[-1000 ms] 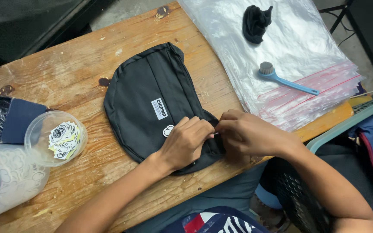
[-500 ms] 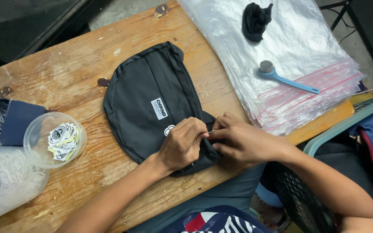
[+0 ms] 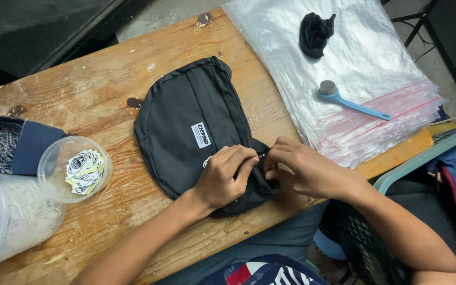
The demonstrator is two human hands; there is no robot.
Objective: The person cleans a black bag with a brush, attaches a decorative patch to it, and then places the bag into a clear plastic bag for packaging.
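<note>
Pinching black pouch [image 3: 196,126] at its near end, left hand [image 3: 225,177] and right hand [image 3: 302,169] both closed on it; long axis runs toward bench's [image 3: 106,74] far edge.

A pouch [image 3: 191,132] lies flat near the middle of the bench [image 3: 106,89]. Both hands rest on its near corner, the left hand [image 3: 222,177] just left of the right hand [image 3: 304,169], fingertips meeting over the pouch's edge. To the right of the pouch a stack of plastic bags [image 3: 365,63] covers the bench's right end. On the stack lie a brush [image 3: 347,100], toward its near side, and a bundle of cloth [image 3: 315,32] farther back. Left of the pouch stands a small tub [image 3: 75,169] with stickers [image 3: 84,170] in it. Behind the tub, at the left edge, lies a folded cloth [image 3: 11,145]. In front of the tub, at the near left corner, stands a larger tub [image 3: 6,221].
</note>
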